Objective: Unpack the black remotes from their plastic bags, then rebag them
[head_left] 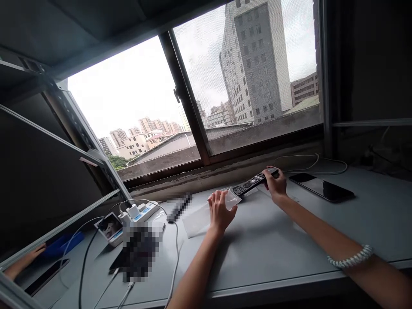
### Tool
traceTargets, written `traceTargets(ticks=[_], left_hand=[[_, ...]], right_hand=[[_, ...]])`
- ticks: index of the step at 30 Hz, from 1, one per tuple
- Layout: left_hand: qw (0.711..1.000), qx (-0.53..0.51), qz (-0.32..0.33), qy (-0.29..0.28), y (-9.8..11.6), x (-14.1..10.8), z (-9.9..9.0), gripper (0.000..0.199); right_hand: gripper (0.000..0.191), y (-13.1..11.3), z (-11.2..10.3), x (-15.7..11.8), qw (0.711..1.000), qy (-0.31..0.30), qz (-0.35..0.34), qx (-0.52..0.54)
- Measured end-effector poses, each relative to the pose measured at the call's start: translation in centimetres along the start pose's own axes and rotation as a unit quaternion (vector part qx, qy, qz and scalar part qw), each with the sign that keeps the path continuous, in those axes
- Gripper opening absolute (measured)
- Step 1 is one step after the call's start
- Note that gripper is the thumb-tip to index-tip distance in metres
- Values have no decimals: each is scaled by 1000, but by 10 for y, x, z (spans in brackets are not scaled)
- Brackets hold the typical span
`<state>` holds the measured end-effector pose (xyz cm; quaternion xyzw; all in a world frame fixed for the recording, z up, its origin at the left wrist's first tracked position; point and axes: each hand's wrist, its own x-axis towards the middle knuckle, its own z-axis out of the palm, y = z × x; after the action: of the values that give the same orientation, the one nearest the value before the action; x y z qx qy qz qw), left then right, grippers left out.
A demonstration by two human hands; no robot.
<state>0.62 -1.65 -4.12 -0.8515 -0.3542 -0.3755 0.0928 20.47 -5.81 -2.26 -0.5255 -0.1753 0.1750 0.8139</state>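
A long black remote control (247, 185) slants above the grey desk, its upper end wrapped by the fingers of my right hand (276, 183). Its lower end meets the mouth of a clear plastic bag (195, 221); whether it is inside the bag I cannot tell exactly. My left hand (221, 210) holds the bag near its opening, fingers curled over the film and thumb held out to the side. The rest of the bag lies flat to the left of this hand.
A black phone (322, 187) lies at right, with a white cable (331, 171) behind it. At left are a power strip (146, 213), a small framed picture (110, 225), blurred dark devices (141, 253) and several cables. Another person's hand (37, 252) shows beyond the metal frame.
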Motion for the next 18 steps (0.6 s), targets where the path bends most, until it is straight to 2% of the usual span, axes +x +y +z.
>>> traceTargets(ticks=[9, 15, 18], left_hand=[[999, -5, -9, -50, 4, -5, 3, 38], [998, -28, -7, -61, 7, -8, 6, 41], [996, -38, 8, -86, 9, -11, 9, 41]], right_hand=[[34, 9, 0, 2, 1000, -4, -17, 4], [36, 14, -4, 1, 997, -9, -70, -42], [36, 19, -6, 3, 993, -8, -94, -65]])
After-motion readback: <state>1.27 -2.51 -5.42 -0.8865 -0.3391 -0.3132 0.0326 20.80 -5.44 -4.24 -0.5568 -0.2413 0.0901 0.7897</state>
